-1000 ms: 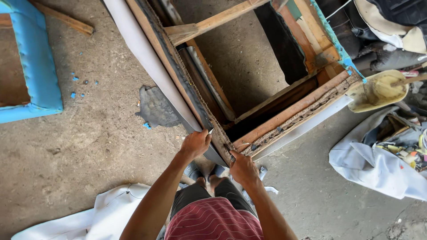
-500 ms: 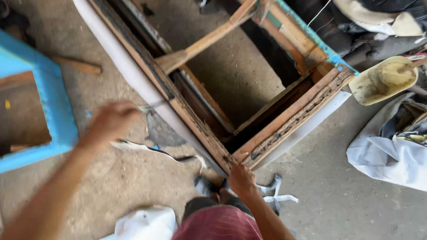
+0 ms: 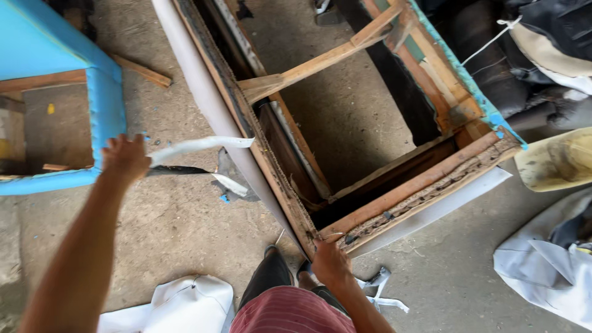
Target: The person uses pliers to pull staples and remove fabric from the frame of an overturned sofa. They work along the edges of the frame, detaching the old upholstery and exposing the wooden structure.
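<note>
1. Gripping a long strip of pale fabric (image 3: 200,145), the left hand (image 3: 125,158) is held out to the left, above the concrete floor (image 3: 185,234); its grip is curled tight around one end of the strip.
2. From that fist the strip runs to the right, one pale band above and a darker band below, and its far end hangs just beside the long side of a bare wooden furniture frame (image 3: 277,166).
3. The right hand (image 3: 331,264) rests on the near corner of the frame, fingers pressed down on the wood where 2 rails meet; whether it pinches anything there I cannot tell.
4. The frame lies open on the floor, with a diagonal wooden brace (image 3: 320,61) across its upper part and concrete showing through the middle.
5. Pale sheeting (image 3: 203,92) hangs along the frame's left outer side, and more of it shows under the near right rail.
6. A torn teal edging (image 3: 468,86) runs along the frame's far right rail.
7. Left of the left hand stands a blue padded frame (image 3: 105,105), with a loose wooden stick (image 3: 143,71) lying on the floor beside it.
8. White cloth (image 3: 179,302) lies bunched on the floor near the person's legs, and a second heap of white cloth (image 3: 542,271) lies at the right edge.
9. A yellowish bowl-like container (image 3: 555,160) sits at the right, well apart from both hands.
</note>
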